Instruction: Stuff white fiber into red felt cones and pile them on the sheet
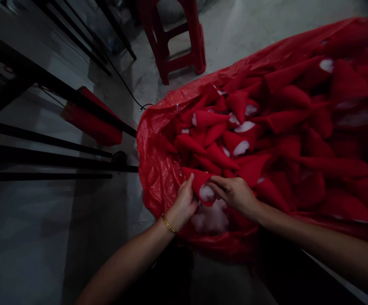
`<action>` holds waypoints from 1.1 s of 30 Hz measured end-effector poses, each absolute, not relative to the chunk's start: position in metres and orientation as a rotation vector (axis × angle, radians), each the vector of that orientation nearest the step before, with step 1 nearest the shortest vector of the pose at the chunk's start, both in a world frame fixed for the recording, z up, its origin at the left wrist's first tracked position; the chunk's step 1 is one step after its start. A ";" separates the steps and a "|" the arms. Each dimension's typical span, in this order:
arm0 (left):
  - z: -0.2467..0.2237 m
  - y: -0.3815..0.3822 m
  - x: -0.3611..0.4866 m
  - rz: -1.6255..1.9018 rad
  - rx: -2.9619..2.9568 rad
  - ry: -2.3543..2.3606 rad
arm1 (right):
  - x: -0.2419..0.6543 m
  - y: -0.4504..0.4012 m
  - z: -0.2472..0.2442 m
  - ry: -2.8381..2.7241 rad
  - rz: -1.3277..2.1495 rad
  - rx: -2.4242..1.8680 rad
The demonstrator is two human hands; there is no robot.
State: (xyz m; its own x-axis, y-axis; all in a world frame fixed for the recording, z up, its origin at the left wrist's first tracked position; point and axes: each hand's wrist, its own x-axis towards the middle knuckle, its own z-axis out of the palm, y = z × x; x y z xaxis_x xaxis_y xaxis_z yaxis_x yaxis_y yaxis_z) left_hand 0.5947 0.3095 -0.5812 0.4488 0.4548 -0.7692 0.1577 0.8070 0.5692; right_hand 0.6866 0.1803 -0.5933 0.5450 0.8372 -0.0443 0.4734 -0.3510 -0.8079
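Note:
A red felt cone (198,183) with white stuffing (207,193) in its open end is held between my two hands. My left hand (185,201), with a gold bangle at the wrist, wraps round the cone's near left side. The fingers of my right hand (234,192) pinch the rim of the open end. Below the cone lies a loose clump of white stuffing (211,218). Several more red cones (215,133), many showing white filling, are piled on a big red plastic sheet or bag (152,156) beyond my hands.
A red plastic stool (180,65) stands at the top centre on the grey floor (231,34). Black metal bars (50,159) reach in from the left, with a red box-like object (98,123) among them. A dark cable (125,82) runs over the floor.

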 end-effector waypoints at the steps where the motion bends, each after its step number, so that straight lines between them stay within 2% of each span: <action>1: -0.580 0.307 0.596 0.202 0.632 1.096 | 0.687 0.185 -0.595 -1.120 0.581 -2.097; 6: -0.574 0.299 0.598 0.236 0.672 1.039 | 0.690 0.196 -0.600 -1.240 0.653 -2.282; 16: -0.579 0.300 0.598 0.250 0.548 1.223 | 0.682 0.193 -0.615 -0.781 0.685 -1.842; 22: -0.580 0.305 0.600 0.293 0.550 1.130 | 0.675 0.193 -0.597 -0.596 1.034 -1.774; 26: -0.589 0.319 0.595 0.308 0.506 1.208 | 0.671 0.174 -0.588 -0.778 0.802 -1.760; 29: -0.593 0.323 0.592 0.296 0.488 1.217 | 0.670 0.167 -0.592 -1.118 0.611 -1.781; 33: -0.579 0.313 0.594 0.218 0.543 1.129 | 0.668 0.175 -0.599 -1.531 0.584 -1.842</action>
State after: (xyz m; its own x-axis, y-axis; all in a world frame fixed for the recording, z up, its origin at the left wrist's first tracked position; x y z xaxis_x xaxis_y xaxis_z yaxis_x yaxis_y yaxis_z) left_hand 0.5941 0.3128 -0.5793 0.4234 0.4313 -0.7967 0.1036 0.8506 0.5155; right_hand 0.6678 0.1748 -0.5987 0.2137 0.9741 0.0733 0.6775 -0.0938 -0.7295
